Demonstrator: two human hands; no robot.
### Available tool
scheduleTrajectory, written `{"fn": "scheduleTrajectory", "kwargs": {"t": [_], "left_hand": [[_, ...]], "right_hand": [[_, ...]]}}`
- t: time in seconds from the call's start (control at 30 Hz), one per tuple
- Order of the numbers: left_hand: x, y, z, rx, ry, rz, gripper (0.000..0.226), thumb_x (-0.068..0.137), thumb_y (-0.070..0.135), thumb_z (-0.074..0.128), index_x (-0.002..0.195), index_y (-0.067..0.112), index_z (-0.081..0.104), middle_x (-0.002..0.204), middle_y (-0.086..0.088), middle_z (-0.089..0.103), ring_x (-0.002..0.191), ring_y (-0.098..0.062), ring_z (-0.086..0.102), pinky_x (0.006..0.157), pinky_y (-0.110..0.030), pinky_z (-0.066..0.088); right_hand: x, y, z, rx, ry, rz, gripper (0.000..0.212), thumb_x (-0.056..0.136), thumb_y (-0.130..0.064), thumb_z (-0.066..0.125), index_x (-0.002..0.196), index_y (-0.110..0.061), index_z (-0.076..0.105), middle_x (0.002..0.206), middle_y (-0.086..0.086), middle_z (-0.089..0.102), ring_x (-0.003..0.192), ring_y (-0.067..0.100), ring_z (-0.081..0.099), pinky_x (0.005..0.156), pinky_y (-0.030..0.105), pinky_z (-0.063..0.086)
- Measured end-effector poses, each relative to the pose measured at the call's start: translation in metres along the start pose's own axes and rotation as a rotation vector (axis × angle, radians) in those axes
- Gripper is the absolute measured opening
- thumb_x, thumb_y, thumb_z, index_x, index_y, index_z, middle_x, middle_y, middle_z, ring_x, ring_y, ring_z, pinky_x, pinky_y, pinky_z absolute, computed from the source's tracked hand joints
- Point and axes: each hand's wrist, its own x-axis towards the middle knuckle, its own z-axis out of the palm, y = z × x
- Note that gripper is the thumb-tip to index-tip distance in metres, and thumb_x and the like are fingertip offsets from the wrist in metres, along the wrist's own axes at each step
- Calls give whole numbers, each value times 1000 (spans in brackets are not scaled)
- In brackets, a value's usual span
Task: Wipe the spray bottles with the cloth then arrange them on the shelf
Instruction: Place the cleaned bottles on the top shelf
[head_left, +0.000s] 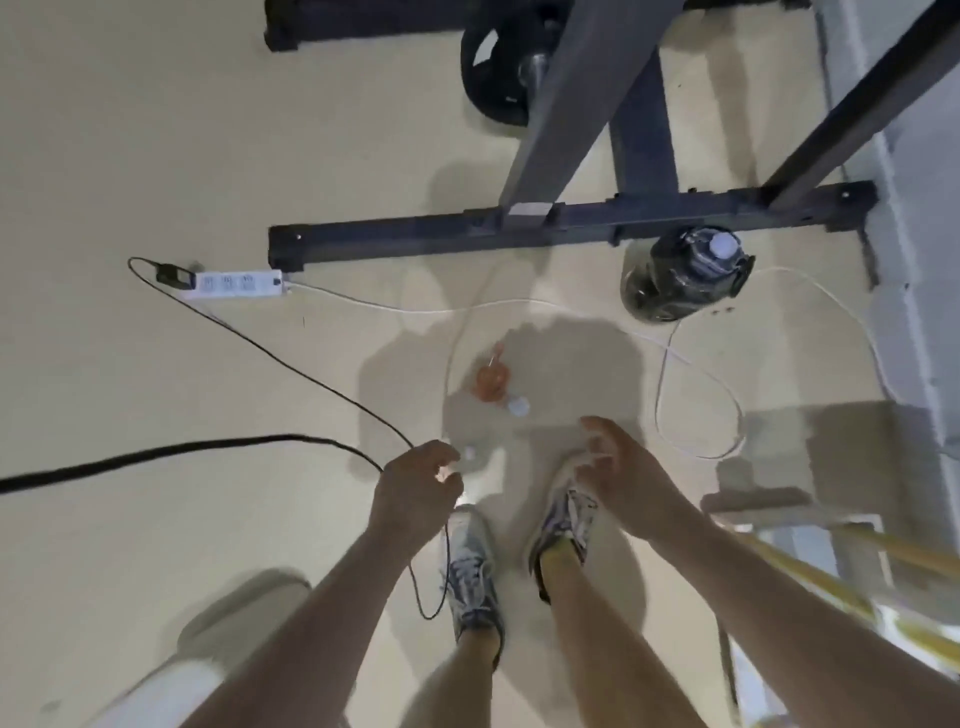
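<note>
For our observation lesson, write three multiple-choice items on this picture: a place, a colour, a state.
1. The white power strip lies: A by the dark bar's left end; B between the shoes; C on a shelf.
2. The spray head on the floor is: A blue; B orange; C green.
3. The right hand is: A gripping a cloth; B gripping a jug; C open, empty.
Key: A, it lies beside the bar's end; B, its trigger top is orange; C, fingers spread, nothing held.
</note>
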Motion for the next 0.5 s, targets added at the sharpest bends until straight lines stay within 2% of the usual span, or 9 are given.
{"fn": "scheduleTrajectory", "kwargs": {"t": [0.1, 0.2, 0.27, 0.33, 0.37, 0.43, 0.5], "left_hand": [[78, -38, 66, -103, -19, -70, 29, 86, 26, 69, 114, 28, 65, 120, 3, 66, 107, -15, 62, 94, -24, 45], [140, -72, 127, -42, -41, -84, 53, 85, 33, 70, 135, 27, 53, 135, 0, 54, 119, -20, 56, 93, -22, 40], [172, -93, 160, -25, -62, -87, 59, 84, 33, 71, 138, 26, 50, 139, -1, 50, 121, -22, 55, 95, -25, 41], [193, -111, 183, -23, -56, -78, 45, 85, 29, 71, 128, 23, 58, 132, 0, 56, 113, -22, 59, 91, -26, 43], [199, -118, 191, -21, -32, -60, 36, 86, 25, 69, 120, 22, 62, 124, 0, 60, 107, -23, 61, 86, -26, 44], [205, -126, 198, -46, 54, -6, 24, 86, 20, 68, 110, 22, 67, 112, 1, 67, 98, -24, 64, 77, -24, 41], [208, -123, 192, -75, 130, 24, 20, 86, 25, 69, 106, 24, 69, 102, 2, 70, 92, -22, 66, 71, -20, 38]], "right_hand": [[108, 20, 37, -42, -29, 14, 66, 88, -6, 62, 148, -19, 38, 146, 14, 46, 120, 30, 56, 93, 31, 45], [196, 45, 77, -91, -30, 29, 74, 86, -6, 66, 150, -21, 34, 145, 17, 44, 117, 35, 57, 91, 32, 44], [240, 61, 102, -117, -36, 31, 77, 86, -7, 68, 151, -23, 32, 145, 15, 44, 117, 36, 57, 94, 36, 46], [270, 73, 124, -113, -45, 11, 72, 84, -10, 70, 148, -23, 39, 143, 13, 47, 116, 36, 57, 96, 42, 50], [282, 76, 133, -116, -29, -11, 66, 84, -11, 72, 143, -22, 46, 139, 12, 51, 115, 34, 58, 96, 40, 49], [296, 82, 144, -78, 70, -51, 45, 83, -15, 75, 126, -21, 61, 125, 9, 61, 106, 27, 60, 88, 33, 49], [299, 82, 145, 7, 147, -73, 28, 84, -19, 74, 111, -23, 66, 105, 2, 67, 90, 22, 62, 77, 32, 50]]}}
